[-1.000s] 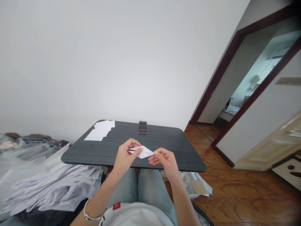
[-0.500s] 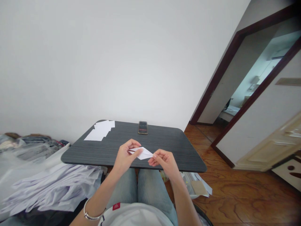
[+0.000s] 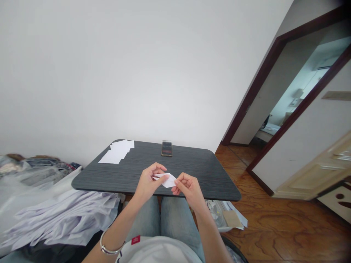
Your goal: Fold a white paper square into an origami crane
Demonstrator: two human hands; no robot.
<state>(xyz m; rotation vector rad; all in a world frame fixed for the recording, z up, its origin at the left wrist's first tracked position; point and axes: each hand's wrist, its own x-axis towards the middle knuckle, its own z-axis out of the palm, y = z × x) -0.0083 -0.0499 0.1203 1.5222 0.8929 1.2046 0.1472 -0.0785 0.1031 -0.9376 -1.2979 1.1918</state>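
Note:
A small folded white paper (image 3: 168, 179) is held between both hands just above the near edge of a dark grey table (image 3: 197, 171). My left hand (image 3: 148, 184) pinches its left end with thumb and fingers. My right hand (image 3: 188, 190) pinches its right tip, fingers curled. A silver bangle sits on my left wrist. Further back on the table lie a loose stack of white paper sheets (image 3: 116, 151) at the left and a phone (image 3: 166, 148) in the middle.
A heap of white and grey cloth (image 3: 55, 215) lies to the left of my knees. Papers and a brown envelope (image 3: 231, 217) lie on the wooden floor at the right. A dark-framed doorway (image 3: 290, 98) opens at the right.
My right hand has slid left along the paper toward my left hand, so the visible length of the folded paper between them is shorter.

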